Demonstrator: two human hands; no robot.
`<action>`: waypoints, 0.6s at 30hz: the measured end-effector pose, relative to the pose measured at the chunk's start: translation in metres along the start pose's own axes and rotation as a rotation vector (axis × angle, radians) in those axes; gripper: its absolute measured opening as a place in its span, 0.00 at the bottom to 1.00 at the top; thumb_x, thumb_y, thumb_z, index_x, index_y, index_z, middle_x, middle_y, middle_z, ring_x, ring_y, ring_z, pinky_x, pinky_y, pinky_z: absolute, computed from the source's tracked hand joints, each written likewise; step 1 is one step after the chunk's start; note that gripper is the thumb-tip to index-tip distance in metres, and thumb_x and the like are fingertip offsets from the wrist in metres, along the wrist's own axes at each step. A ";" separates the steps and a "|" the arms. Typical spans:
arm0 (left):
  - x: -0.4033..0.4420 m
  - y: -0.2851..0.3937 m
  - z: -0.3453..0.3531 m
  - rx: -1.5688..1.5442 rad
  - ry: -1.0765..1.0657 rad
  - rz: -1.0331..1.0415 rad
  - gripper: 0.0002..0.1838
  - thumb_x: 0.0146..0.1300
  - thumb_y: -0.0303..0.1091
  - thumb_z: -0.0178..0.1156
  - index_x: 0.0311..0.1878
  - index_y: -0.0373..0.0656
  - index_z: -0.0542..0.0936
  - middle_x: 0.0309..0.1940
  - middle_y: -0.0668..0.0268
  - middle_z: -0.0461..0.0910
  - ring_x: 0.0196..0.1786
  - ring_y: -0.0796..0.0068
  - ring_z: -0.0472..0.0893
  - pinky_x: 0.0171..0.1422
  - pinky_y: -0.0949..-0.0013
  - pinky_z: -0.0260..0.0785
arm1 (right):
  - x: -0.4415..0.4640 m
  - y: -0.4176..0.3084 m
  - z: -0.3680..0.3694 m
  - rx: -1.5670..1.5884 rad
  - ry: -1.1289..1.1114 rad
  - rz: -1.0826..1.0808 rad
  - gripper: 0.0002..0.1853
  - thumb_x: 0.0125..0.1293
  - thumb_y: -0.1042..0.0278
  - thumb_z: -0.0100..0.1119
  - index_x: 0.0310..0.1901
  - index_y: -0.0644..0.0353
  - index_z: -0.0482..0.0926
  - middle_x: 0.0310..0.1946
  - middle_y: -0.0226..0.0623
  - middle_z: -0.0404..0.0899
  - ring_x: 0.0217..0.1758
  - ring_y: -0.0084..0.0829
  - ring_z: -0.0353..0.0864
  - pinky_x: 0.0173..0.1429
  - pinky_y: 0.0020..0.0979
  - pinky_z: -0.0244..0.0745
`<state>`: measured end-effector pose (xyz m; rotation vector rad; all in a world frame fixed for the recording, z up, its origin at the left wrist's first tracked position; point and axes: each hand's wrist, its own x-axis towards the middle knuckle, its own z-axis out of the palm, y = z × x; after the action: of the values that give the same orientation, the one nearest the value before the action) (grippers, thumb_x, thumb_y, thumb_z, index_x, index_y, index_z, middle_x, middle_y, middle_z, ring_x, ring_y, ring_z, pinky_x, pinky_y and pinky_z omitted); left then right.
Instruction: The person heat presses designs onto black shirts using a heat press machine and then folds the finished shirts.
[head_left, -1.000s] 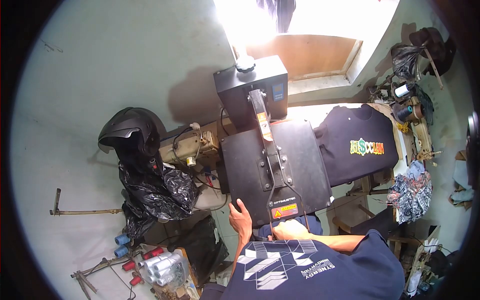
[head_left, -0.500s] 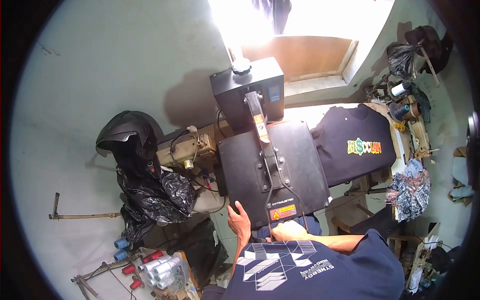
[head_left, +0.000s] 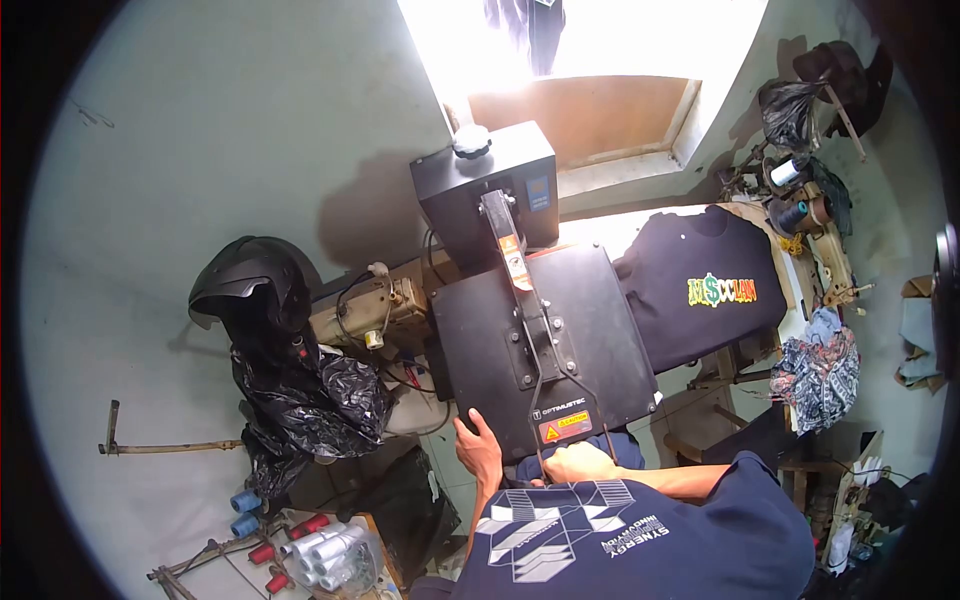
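Black press (head_left: pixel 495 335) stands mid-scene between helmet (head_left: pixel 255 285) and shirt (head_left: pixel 700 330)

The press has a broad, flat metal plate, squarish with rounded corners, bolts around its bracket and a white, lobed knob (head_left: pixel 471 141) on the boxy rear housing. A bent, thin-rodded handle (head_left: pixel 585 388) runs toward the near side. There the right hand (head_left: pixel 578 463) is curled into a fist around its end; the fingers' undersides are hidden. The left hand (head_left: pixel 480 450) is open beside the plate's near left corner, digits apart; whether it touches the edge is hard to tell.

Dark, folded cloth (head_left: pixel 628 450) shows just past the plate's near edge, the rest covered. To the right lies the soft black shirt, brightly lettered, its left side partly behind the plate. To the left, the smooth helmet sits above a crinkled, glossy bag (head_left: pixel 350 400). A pale sewing machine (head_left: pixel 370 312) is partly hidden by the press. White spools (head_left: pixel 325 550) blur under clear plastic. Glare washes out the far window (head_left: pixel 640 40), which the frame cuts off.
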<state>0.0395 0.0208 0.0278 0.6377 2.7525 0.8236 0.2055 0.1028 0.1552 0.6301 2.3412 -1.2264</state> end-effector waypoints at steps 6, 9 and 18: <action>0.000 -0.002 0.000 -0.022 -0.012 -0.012 0.30 0.75 0.56 0.45 0.48 0.32 0.75 0.34 0.40 0.82 0.40 0.34 0.81 0.45 0.42 0.69 | 0.002 0.001 0.002 -0.030 -0.009 0.020 0.28 0.69 0.41 0.55 0.34 0.63 0.86 0.26 0.53 0.83 0.32 0.51 0.87 0.37 0.47 0.82; 0.000 -0.002 0.000 -0.020 -0.009 -0.012 0.30 0.75 0.56 0.45 0.48 0.32 0.75 0.34 0.39 0.82 0.40 0.34 0.81 0.45 0.42 0.69 | 0.001 -0.002 0.000 -0.040 -0.010 0.027 0.28 0.69 0.41 0.55 0.34 0.64 0.86 0.26 0.53 0.84 0.32 0.51 0.87 0.38 0.46 0.82; 0.001 -0.006 -0.001 -0.030 -0.026 -0.021 0.30 0.75 0.56 0.46 0.50 0.31 0.76 0.36 0.39 0.83 0.41 0.34 0.81 0.47 0.42 0.71 | 0.001 -0.009 0.001 -0.063 -0.009 0.098 0.29 0.68 0.40 0.57 0.34 0.66 0.85 0.26 0.53 0.84 0.32 0.50 0.87 0.39 0.45 0.82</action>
<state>0.0367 0.0165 0.0250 0.6092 2.7135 0.8436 0.2000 0.0973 0.1600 0.7079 2.3025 -1.1057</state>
